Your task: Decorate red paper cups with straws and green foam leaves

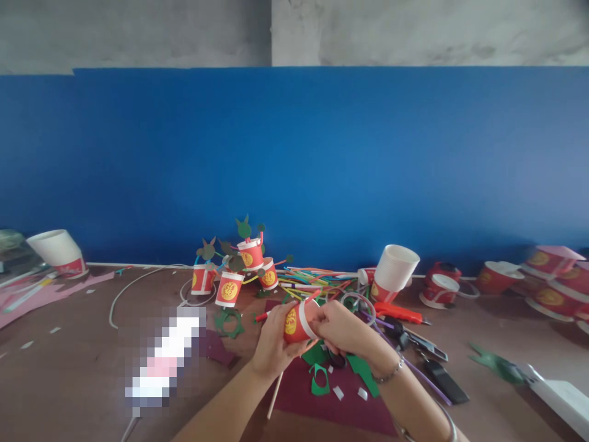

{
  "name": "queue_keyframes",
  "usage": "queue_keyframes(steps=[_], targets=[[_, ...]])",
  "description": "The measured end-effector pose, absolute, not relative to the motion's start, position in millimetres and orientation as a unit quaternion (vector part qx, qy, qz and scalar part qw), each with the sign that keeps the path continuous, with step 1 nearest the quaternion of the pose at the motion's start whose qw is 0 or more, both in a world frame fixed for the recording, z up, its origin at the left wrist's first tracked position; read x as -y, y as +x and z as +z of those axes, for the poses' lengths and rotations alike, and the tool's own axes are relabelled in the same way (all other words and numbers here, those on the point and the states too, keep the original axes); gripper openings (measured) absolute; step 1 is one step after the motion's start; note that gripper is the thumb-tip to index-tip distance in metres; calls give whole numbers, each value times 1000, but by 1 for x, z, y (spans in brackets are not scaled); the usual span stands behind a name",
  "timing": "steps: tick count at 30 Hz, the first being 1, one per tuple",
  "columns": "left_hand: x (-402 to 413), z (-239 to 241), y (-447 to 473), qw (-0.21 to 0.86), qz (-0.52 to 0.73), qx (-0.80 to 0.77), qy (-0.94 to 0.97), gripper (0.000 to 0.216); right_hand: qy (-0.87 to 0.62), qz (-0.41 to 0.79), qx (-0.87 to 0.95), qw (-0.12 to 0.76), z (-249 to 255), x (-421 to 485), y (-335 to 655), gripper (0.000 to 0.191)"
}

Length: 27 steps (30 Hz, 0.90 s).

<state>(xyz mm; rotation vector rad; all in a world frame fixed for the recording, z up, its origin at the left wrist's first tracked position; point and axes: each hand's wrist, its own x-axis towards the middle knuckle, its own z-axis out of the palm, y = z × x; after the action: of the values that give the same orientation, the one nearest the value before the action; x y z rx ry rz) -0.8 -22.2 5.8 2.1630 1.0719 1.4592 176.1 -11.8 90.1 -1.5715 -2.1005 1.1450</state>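
In my left hand (268, 344) is a red paper cup (304, 319) with a yellow emblem and a white rim, tilted on its side with its mouth to the right. An orange-red straw (313, 297) sticks out from the cup's upper side. My right hand (339, 326) is closed at the cup's mouth, its fingertips partly hidden by the cup and hand; what they pinch, if anything, I cannot make out. Beneath both hands lie a maroon paper sheet (322, 402) and a cut green paper scrap (319, 379).
Decorated cups with green paper heads (251, 253) stand at the back. Loose coloured straws (317, 278) lie beside a stack of white-topped cups (396, 270). An orange cutter (399, 312) and black keys (444, 379) lie right. A pixelated device (168, 356) lies left.
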Motion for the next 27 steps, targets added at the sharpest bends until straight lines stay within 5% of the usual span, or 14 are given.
queue_keyframes(steps=[14, 23, 27], targets=[[25, 5, 5, 173, 522, -378, 745, 53, -516, 369, 760, 144, 97, 14, 175, 12], [15, 5, 3, 157, 586, -423, 673, 53, -545, 275, 736, 294, 103, 20, 165, 18], [16, 4, 3, 171, 550, -434, 692, 35, -548, 247, 723, 342, 92, 22, 170, 12]])
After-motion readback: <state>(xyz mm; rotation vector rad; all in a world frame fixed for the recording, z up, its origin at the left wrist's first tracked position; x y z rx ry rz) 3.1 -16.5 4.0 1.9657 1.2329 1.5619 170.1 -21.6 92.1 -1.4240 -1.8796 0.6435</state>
